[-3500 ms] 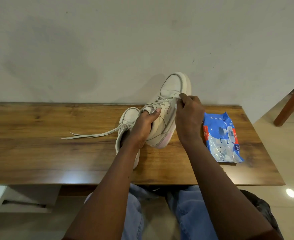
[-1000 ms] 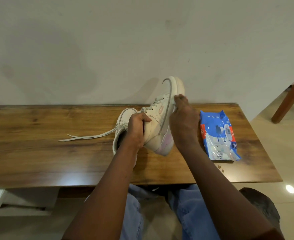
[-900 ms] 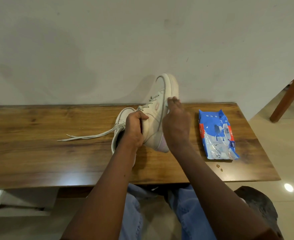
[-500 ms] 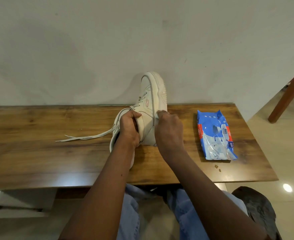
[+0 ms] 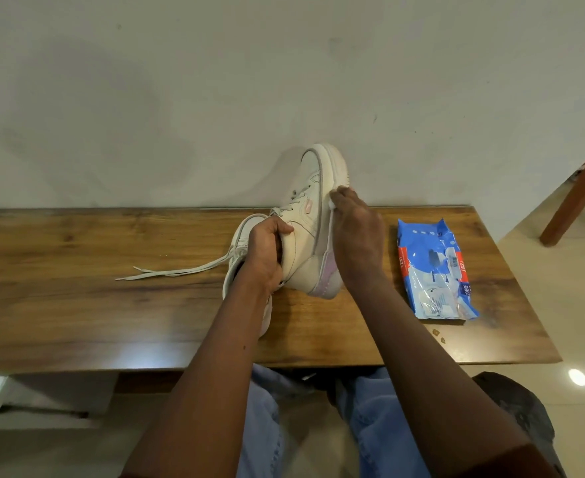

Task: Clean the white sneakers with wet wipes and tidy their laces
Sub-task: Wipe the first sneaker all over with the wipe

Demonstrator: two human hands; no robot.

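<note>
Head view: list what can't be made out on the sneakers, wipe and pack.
- Wet wipe: mostly covered by the right hand.
- Table sneaker: largely behind the left hand and forearm.
- Held sneaker: far side faces away.
- Wipes pack: print too small to read.

Second sneaker (image 5: 246, 232): toe and loose lace show at 9 o'clock of the left hand (image 5: 266, 251); its middle lies under that hand and forearm. The left fingertips are out of sight against the held sneaker (image 5: 310, 232). Wipe (image 5: 332, 203): a white sliver at the right hand (image 5: 354, 236)'s fingertips, the rest covered. Pack (image 5: 435, 270) print is too small to read. Table (image 5: 77, 305) is cut by the frame at 9 o'clock, wooden leg (image 5: 573, 201) at 2 o'clock. Specks (image 5: 438, 334) at 6 o'clock of the pack: unidentifiable.
</note>
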